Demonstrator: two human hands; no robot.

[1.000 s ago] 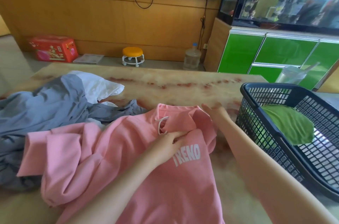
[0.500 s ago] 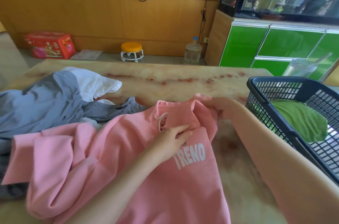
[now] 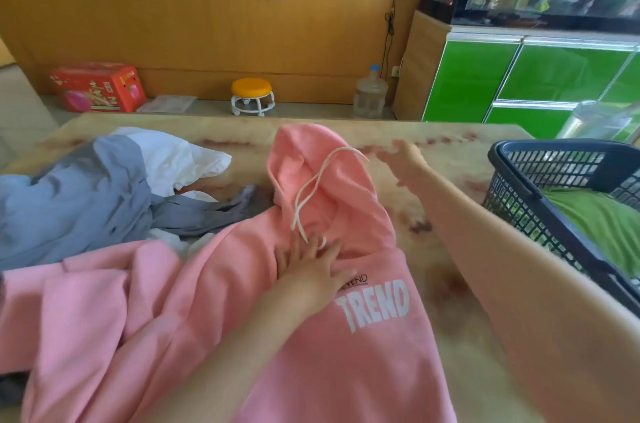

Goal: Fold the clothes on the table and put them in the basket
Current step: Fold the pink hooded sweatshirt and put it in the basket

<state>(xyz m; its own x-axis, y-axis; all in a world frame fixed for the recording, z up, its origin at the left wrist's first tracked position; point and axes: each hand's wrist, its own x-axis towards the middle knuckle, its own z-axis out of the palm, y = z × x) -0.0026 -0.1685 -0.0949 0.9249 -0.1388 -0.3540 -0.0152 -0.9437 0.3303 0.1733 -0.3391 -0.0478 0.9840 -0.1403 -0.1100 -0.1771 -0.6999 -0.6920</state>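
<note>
pink hoodie (image 3: 346,370) front-up on the surface (image 3: 242,131), long axis running away from the person, hood (image 3: 322,180) at far end | left grip (image 3: 311,273) spread flat, pressing the chest | right grip (image 3: 403,161) fingers spread, holding nothing, just right of the hood (nearer, I'd reckon, for folding it down) | print: white "TREND", smaller black "TREND" above, partly covered

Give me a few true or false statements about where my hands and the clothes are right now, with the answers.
1. The left hand lies flat on the pink hoodie. True.
2. The right hand grips the hood. False: it is open beside the hood, holding nothing.
3. The basket holds a green garment. True.
4. Grey clothes are in the basket. False: the grey clothes lie on the table, left of the hoodie.
</note>
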